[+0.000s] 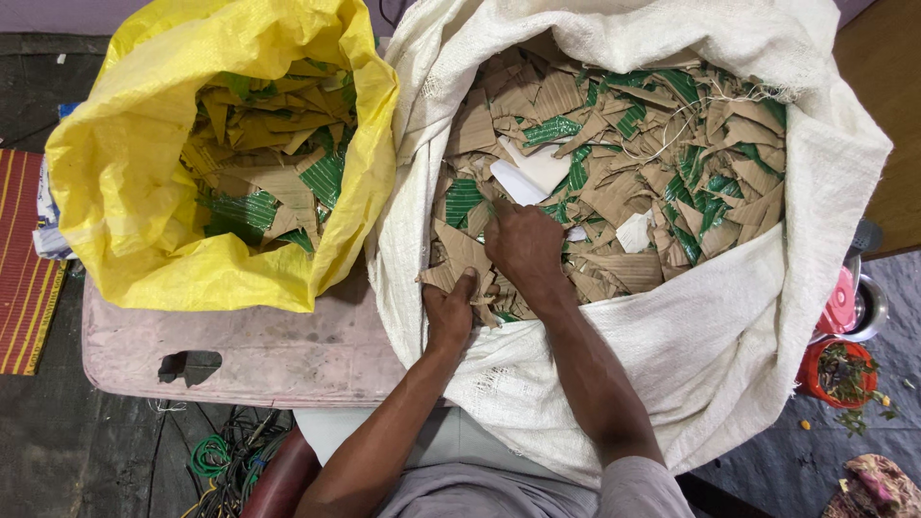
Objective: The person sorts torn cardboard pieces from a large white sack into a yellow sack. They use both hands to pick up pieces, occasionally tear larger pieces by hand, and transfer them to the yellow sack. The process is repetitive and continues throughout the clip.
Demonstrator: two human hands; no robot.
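Fingers [499,216] of both hands press cardboard scraps [614,182].

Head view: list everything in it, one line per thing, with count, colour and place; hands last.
white sack: one, off-white woven, right, open and full.
yellow sack: one, yellow, left, open.
cardboard scraps: many, brown and green, in both sacks.
white paper pieces: a few, white, among the scraps in the white sack.
table: one, worn pinkish, under the sacks.
striped mat: one, red and yellow, far left.
cables: a tangle, green and dark, on the floor below the table.
red pot: one, red, far right, holding plant bits.
left hand: on scraps at the white sack's near rim.
right hand: pressing into the scraps.
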